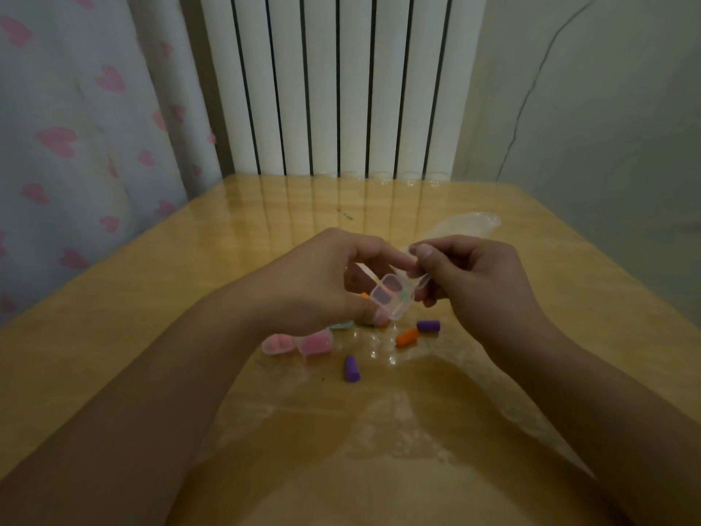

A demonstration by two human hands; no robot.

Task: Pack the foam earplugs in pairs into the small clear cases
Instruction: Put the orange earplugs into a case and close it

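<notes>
Both hands hold one small clear case (pixel 390 298) above the table. My left hand (pixel 322 282) grips its near side with thumb and fingers. My right hand (pixel 474 282) pinches its far end or lid. Something green shows inside the case, and an orange earplug (pixel 365 296) peeks out behind my left fingers. On the table below lie two purple earplugs (pixel 351 369) (pixel 428 326) and an orange earplug (pixel 406 336). Two clear cases with pink earplugs (pixel 276 343) (pixel 315 342) sit left of them. A case with green inside (pixel 341 325) is half hidden under my left hand.
The wooden table (pixel 151 298) has a glossy clear cover. A clear plastic bag (pixel 466 225) lies behind my right hand. A white radiator (pixel 341 85) stands behind the far edge, with a heart-print curtain (pixel 76 127) at the left and a wall at the right.
</notes>
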